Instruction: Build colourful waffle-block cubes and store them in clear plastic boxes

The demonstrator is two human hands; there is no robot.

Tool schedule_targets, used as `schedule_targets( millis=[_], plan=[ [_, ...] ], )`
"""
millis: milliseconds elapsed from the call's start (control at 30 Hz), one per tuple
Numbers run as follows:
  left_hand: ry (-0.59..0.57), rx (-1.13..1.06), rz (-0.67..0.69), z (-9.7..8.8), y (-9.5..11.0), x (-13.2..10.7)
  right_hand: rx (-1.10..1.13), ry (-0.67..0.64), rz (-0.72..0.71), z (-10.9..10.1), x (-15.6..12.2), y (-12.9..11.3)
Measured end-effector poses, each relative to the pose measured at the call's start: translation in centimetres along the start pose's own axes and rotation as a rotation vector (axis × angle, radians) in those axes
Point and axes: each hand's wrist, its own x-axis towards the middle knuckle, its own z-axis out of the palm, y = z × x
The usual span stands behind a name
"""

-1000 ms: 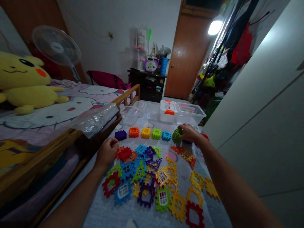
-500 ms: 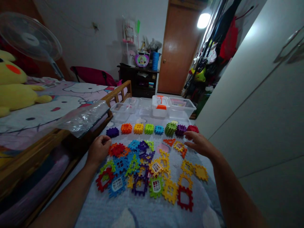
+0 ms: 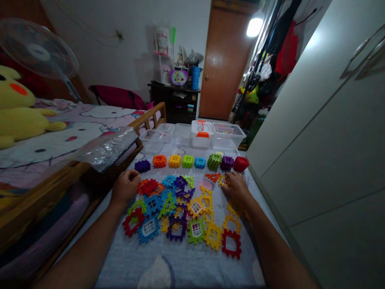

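Note:
A heap of flat interlocking plastic tiles (image 3: pixel 180 212) in many colours lies on a pale blanket (image 3: pixel 180 269). Behind it stands a row of assembled cubes: purple (image 3: pixel 142 165), orange (image 3: pixel 159 161), yellow (image 3: pixel 175 161), green (image 3: pixel 187 161), blue (image 3: pixel 200 162), a larger green one (image 3: pixel 214 161), purple (image 3: pixel 227 162) and red (image 3: pixel 241 163). My left hand (image 3: pixel 125 188) rests curled at the left edge of the heap, beside red tiles (image 3: pixel 148 186). My right hand (image 3: pixel 235 187) lies palm down on tiles at the right of the heap, fingers bent over a yellow tile.
Clear plastic boxes (image 3: pixel 227 135) and a white box with an orange latch (image 3: pixel 201 136) stand behind the cubes. A wooden bed frame (image 3: pixel 144 124) with a plastic bag (image 3: pixel 105 148) and yellow plush (image 3: pixel 21 116) is at left. White cupboard doors (image 3: pixel 315 132) close the right side.
My right hand left the row of cubes and drew back down onto the tiles at the right of the heap. The camera shifted right. My left hand stayed put.

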Motion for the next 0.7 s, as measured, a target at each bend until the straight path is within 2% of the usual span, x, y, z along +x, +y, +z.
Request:
schedule_targets(
  millis=[133, 300, 467, 567, 700],
  plan=[
    [-0.011, 0.017, -0.027, 0.0, 0.0, 0.1, 0.059, 0.010, -0.001, -0.3, -0.2, 1.2],
    [-0.022, 0.017, -0.035, 0.0, 0.2, 0.0, 0.273, 0.035, -0.052, -1.8, -0.9, 2.7],
    [-0.037, 0.026, -0.029, -0.1, 0.3, 0.0, 0.274, 0.025, -0.008, -2.9, -1.8, 3.5],
    [-0.043, 0.041, -0.025, -0.2, 0.4, 0.0, 0.291, 0.015, -0.048, -2.5, -2.0, 3.0],
    [-0.045, 0.041, -0.028, -0.3, 0.5, 0.0, 0.226, -0.038, -0.156, -1.4, -2.2, 0.9]
  ],
)
